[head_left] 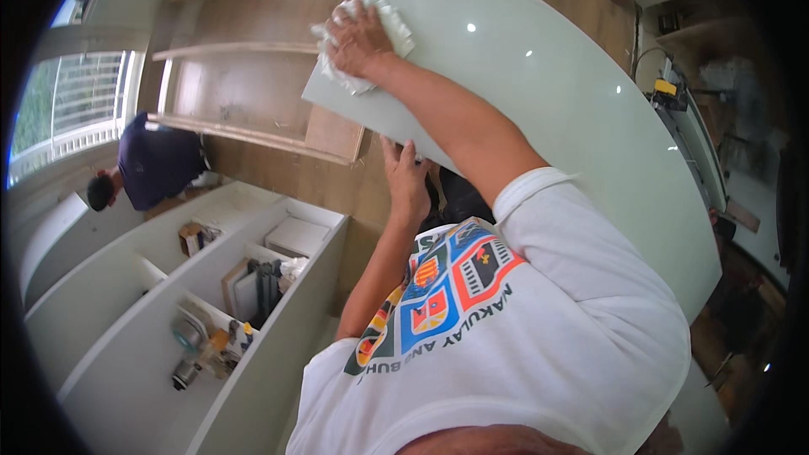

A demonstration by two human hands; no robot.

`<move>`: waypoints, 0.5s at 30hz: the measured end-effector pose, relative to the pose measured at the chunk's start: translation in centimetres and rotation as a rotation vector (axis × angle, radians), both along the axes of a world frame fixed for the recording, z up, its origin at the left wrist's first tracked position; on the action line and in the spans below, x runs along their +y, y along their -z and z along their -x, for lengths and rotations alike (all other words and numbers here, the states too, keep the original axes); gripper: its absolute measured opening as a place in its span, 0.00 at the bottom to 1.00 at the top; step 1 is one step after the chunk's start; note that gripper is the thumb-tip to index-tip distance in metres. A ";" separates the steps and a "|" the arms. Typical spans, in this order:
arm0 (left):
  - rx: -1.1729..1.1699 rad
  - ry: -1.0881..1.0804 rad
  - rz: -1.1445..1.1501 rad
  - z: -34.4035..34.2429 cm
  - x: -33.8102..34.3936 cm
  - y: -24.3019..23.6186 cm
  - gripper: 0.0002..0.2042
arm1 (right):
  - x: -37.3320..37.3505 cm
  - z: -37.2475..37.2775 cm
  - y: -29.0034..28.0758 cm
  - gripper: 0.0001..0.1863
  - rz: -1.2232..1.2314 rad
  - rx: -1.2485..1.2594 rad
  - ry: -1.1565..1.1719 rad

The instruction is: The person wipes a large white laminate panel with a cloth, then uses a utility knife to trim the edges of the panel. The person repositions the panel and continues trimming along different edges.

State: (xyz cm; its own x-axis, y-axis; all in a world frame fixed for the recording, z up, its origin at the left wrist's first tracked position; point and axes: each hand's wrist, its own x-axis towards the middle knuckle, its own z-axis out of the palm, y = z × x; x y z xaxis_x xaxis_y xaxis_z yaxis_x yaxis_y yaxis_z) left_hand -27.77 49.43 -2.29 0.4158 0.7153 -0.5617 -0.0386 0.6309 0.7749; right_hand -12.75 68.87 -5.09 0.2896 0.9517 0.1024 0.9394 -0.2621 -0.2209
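A large glossy white panel with a curved far edge lies in front of me and to my right. My right hand presses a crumpled white cloth against the panel's surface near its left end, with the fingers bent over the cloth. Lower down, my left hand is at the panel's near edge. Two of its digits reach up to that edge, slightly apart, and the others are hidden from view.
To the left stands an open white cabinet holding tools and small boxes. A wooden shelf frame lies beyond it. Another person in a dark shirt bends over near the window. Tools and a yellow item sit at the right.
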 end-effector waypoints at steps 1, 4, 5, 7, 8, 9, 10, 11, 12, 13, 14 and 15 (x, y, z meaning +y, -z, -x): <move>-0.028 -0.004 0.056 0.1 0.3 -0.8 0.34 | 0.1 -0.3 0.2 0.33 -0.023 0.007 -0.040; 0.017 0.127 -0.044 3.3 2.1 1.7 0.32 | -2.4 -1.1 0.9 0.35 -0.112 0.032 -0.102; 0.145 0.173 -0.183 3.8 2.7 1.2 0.32 | -4.7 -1.7 1.2 0.34 -0.145 0.043 -0.015; 0.320 0.122 -0.319 5.8 5.3 1.4 0.33 | -11.6 -3.0 1.1 0.33 -0.187 0.084 0.153; 0.280 -0.043 -0.261 6.9 7.5 1.6 0.32 | -15.6 -4.1 0.0 0.32 -0.207 0.102 0.227; 0.229 -0.209 -0.214 7.8 9.7 1.7 0.30 | -20.0 -5.5 -0.8 0.31 -0.226 0.107 0.310; 0.257 -0.274 -0.233 7.9 11.8 1.0 0.29 | -24.6 -6.8 -1.0 0.30 -0.253 0.101 0.416; 0.180 -0.222 -0.245 10.9 15.8 3.0 0.31 | -29.3 -8.1 -0.8 0.29 -0.240 0.035 0.521; 0.215 -0.241 -0.285 11.1 17.8 3.1 0.32 | -34.6 -10.1 -0.8 0.30 -0.225 0.015 0.605; 0.415 -0.260 -0.313 9.3 18.4 1.5 0.34 | -40.4 -11.6 -0.8 0.30 -0.203 -0.031 0.727; 0.398 -0.166 -0.301 8.5 20.3 2.1 0.36 | -47.5 -13.3 1.6 0.30 -0.086 -0.229 0.961; 0.288 -0.176 -0.223 8.3 22.2 3.0 0.34 | -53.0 -13.7 1.1 0.30 -0.106 -0.188 1.231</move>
